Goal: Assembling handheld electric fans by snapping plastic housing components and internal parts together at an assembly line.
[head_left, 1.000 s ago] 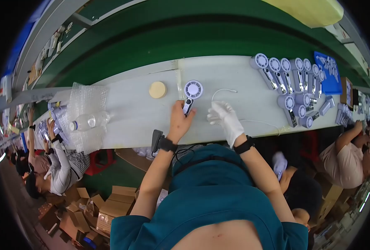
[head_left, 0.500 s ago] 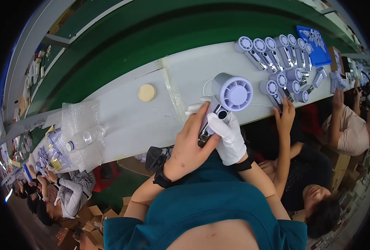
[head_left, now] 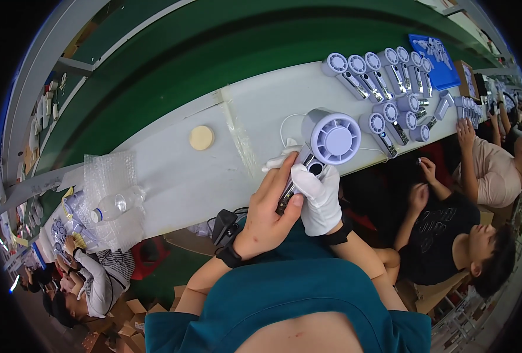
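Between my two hands is a lavender handheld fan (head_left: 336, 140), its round ribbed head tilted up to the right and its handle open, showing dark electronics inside. My bare left hand (head_left: 268, 213) grips the lower handle, thumb on one side and fingers along the other. My right hand (head_left: 321, 197), in a white glove, wraps the handle just below the fan head, its thumb across the front near a dark round hole. Gloved fingers show behind the handle. A thin white cable (head_left: 283, 126) curves on the table behind the fan.
Several similar fans (head_left: 384, 73) lie in rows at the right, near a blue tray (head_left: 446, 76) of small parts. A cream round disc (head_left: 201, 137) lies left of centre. Farther left are a plastic bottle (head_left: 117, 203) and bubble wrap (head_left: 105, 167). A co-worker (head_left: 443, 235) sits at the right.
My hands keep their hold on the fan, with only slight shifts. The co-worker at the right has drawn a hand back from the fans on the table and now sits more upright.
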A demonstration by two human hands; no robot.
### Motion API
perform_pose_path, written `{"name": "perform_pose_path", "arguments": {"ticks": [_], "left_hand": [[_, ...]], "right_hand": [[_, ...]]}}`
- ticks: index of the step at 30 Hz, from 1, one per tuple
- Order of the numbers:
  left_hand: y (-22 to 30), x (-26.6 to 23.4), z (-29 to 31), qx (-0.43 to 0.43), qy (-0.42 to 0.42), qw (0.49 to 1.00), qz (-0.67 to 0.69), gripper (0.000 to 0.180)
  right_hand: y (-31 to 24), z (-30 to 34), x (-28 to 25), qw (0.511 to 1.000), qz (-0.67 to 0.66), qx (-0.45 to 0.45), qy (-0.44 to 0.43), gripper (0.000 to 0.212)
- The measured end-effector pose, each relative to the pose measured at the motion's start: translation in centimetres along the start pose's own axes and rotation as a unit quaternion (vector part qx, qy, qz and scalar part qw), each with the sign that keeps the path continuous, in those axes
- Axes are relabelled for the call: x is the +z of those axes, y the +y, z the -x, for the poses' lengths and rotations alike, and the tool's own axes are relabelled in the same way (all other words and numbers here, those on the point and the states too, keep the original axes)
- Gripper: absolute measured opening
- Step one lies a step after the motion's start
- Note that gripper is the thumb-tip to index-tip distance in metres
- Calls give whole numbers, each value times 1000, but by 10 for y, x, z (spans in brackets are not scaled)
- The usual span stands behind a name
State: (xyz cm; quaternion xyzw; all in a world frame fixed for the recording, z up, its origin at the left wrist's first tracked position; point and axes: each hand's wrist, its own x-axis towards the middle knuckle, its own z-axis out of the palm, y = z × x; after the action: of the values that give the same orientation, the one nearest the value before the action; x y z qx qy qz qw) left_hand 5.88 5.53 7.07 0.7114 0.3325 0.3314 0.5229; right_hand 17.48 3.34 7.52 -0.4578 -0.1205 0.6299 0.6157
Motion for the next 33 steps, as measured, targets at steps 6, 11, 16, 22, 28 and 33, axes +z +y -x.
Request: {"name": "perform_pose_path", "arguments": {"ticks": [6, 11, 16, 22, 28, 33], "left_hand": [[15, -7, -6, -76, -29, 995, -65, 53], [10, 0, -4, -41, 4, 993, -111, 49], [-2, 11, -4, -7, 71, 995, -68, 41], [-9, 12, -11, -132, 53, 988, 53, 39], [-4, -32, -18, -327, -78, 926, 171, 44], [1, -52, -15, -28, -165, 975, -145, 45]], "right_hand": [[-12, 1, 16, 997, -66, 36, 8, 24], [-6, -4, 11, 998, -50, 33, 29, 24], [-5, -8, 11, 998, -32, 27, 56, 20], [0, -22, -5, 994, -54, 70, 65, 19], [-18, -11, -31, 911, 297, -204, 202, 40], [-85, -18, -3, 567, 731, -217, -313, 48]]}}
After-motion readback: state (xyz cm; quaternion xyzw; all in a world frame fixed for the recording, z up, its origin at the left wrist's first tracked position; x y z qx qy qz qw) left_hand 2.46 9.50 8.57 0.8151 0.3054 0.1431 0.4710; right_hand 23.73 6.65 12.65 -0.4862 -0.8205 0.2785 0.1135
